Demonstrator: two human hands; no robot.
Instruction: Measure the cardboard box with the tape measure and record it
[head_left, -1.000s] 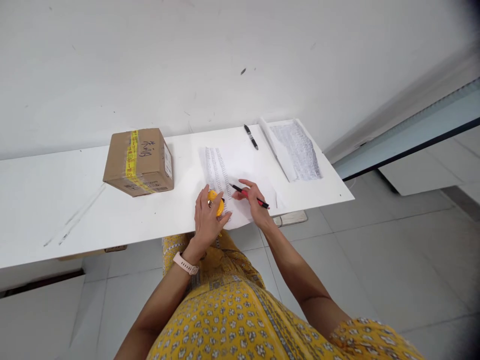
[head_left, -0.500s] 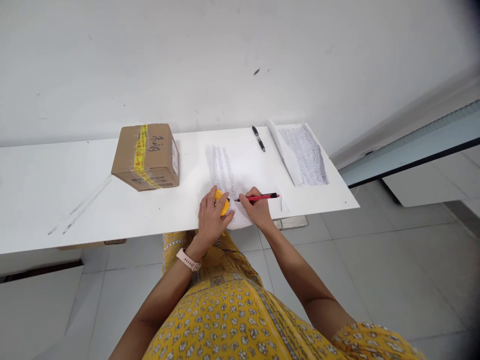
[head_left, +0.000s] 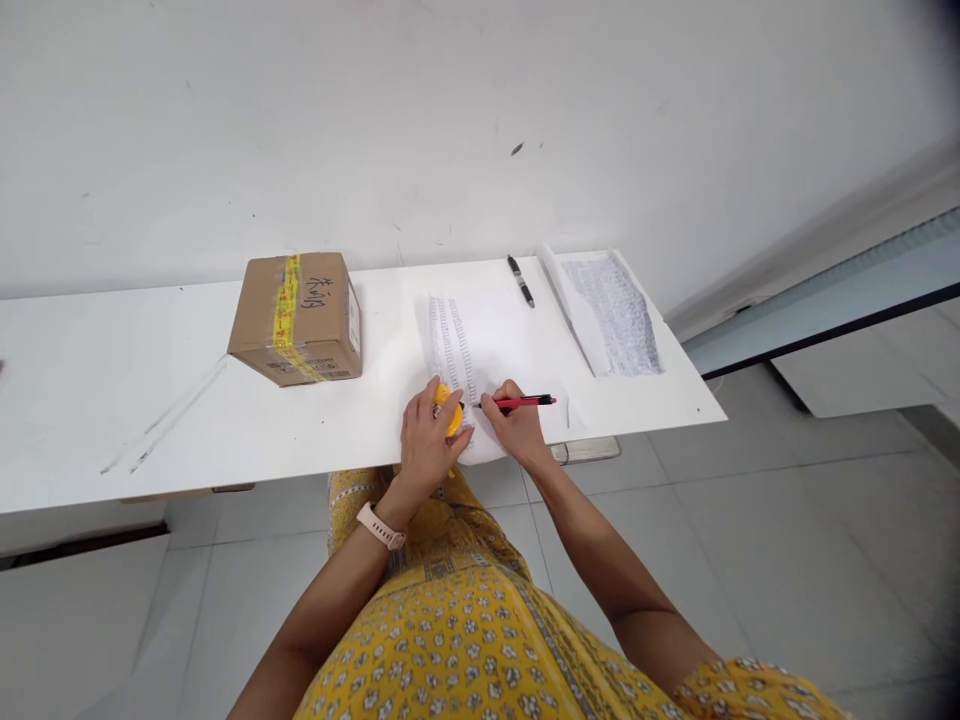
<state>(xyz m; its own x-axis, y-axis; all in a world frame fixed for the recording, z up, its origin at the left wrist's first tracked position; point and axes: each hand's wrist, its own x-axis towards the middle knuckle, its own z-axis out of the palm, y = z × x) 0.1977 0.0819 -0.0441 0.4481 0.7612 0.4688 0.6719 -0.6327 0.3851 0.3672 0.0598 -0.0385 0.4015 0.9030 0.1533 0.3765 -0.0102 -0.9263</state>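
My left hand rests at the near edge of the white table, its fingers closed round a small yellow object. My right hand grips a red pen whose tip touches a printed sheet of paper, right beside the yellow object. The pen lies almost level, its back end pointing right. A pink watch sits on my left wrist.
A taped cardboard box with handwriting on top stands left of the sheet. A black pen lies near the wall. A second, folded printed sheet is at the table's right end. Tiled floor lies beyond the table edge.
My right hand turned the red pen from slanting to nearly level and brought its tip down to the sheet by the yellow object. The view shifted slightly.
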